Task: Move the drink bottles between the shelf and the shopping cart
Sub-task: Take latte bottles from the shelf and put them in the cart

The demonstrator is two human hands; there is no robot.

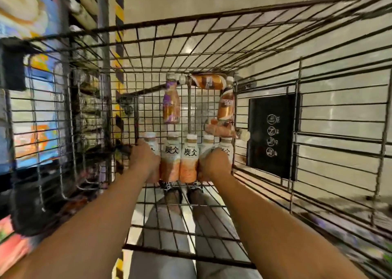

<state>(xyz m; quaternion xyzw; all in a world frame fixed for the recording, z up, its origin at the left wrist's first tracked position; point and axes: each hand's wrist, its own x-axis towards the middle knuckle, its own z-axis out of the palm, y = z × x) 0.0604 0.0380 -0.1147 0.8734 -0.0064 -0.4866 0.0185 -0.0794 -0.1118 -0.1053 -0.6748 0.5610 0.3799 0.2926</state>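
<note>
Your two forearms reach in from the bottom of the frame, down into the wire shopping cart [212,239], with your grey-trousered legs showing through its mesh floor at lower centre.

At far left, blurred, stands the shelf [84,13] with pale bottles lying in rows in the upper left of the frame, and a yellow-and-black striped post [119,6] rises just right of it.

Left of centre, your left hand [144,157] grips the leftmost bottle [153,146] of a row of five pale-and-orange drink bottles, your fingers curled round its body. Next come the two middle bottles [179,162], side by side and touching, their labels facing you. Your right hand [214,164] closes over the right end of the row [226,149], fingers wrapped round the bottles there; whether it holds one or two you cannot tell from this angle.

Beyond the row, toward the centre of the frame, four more bottles lie loose on the cart floor: a purple-and-brown bottle [171,106], a brown one across the far end [209,82], another brown one along the right wall [226,105], and a pinkish bottle [222,130] just beside your right hand.

At right of centre, a black sign [273,136] with white round symbols hangs on the cart's side wall.
</note>
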